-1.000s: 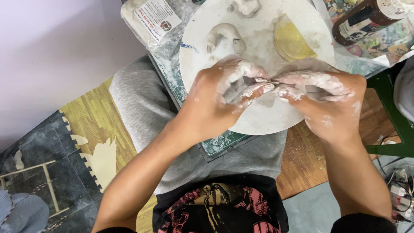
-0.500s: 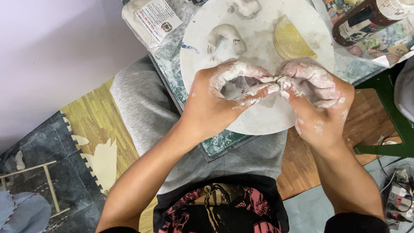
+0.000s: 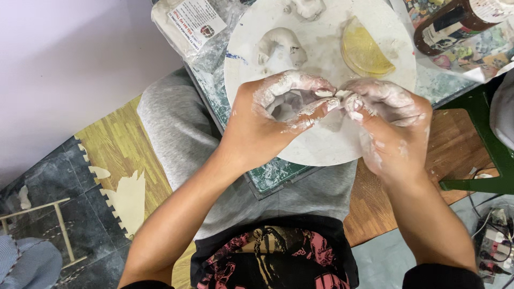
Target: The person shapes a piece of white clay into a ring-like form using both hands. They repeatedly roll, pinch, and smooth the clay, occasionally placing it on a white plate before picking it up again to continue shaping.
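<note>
My left hand [image 3: 273, 115] and my right hand [image 3: 388, 126] meet above a round white board [image 3: 321, 144], both smeared with white clay. Their fingertips pinch a small white clay piece [image 3: 334, 96] between them. The left fingers curl into a hollow around it; the right fingers bend down onto it. On the board beyond my hands lies a curved white clay shape [image 3: 278, 45], a second clay lump [image 3: 305, 6] at the top edge, and a yellow half-round sponge [image 3: 367, 51].
A clear plastic bag with a white label [image 3: 190, 24] lies at the board's upper left. A brown bottle [image 3: 455, 21] lies on its side at the upper right. A green stool frame [image 3: 492, 150] and cables [image 3: 495, 235] sit to the right. Puzzle floor mats [image 3: 115, 160] are on the left.
Both hands stayed over the board. The right hand has turned so its fingers curl down more, and the left fingers have opened into a rounder hollow around the clay piece.
</note>
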